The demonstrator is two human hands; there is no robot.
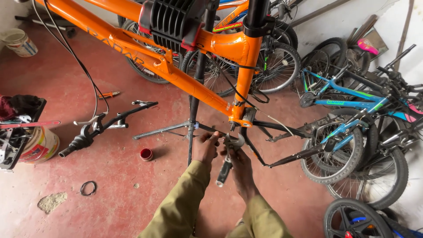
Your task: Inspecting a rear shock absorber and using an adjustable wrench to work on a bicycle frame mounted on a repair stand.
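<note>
An orange bicycle frame (pixel 176 75) is clamped in a black repair stand (pixel 192 110). Just below its bottom bracket (pixel 240 119), both my hands meet. My right hand (pixel 238 165) grips an adjustable wrench (pixel 227 163) by its handle, the jaw pointing up toward the bracket. My left hand (pixel 206 147) rests beside the wrench head, fingers closed around something small near the jaw; what it pinches is hidden. Both sleeves are olive.
A handlebar with brake lever (pixel 103 125) hangs from cables at the left. On the red floor lie a small red cap (pixel 146 154) and a black ring (pixel 88 188). Buckets stand at the left (pixel 39 145). Several bicycles (pixel 352 114) crowd the right side.
</note>
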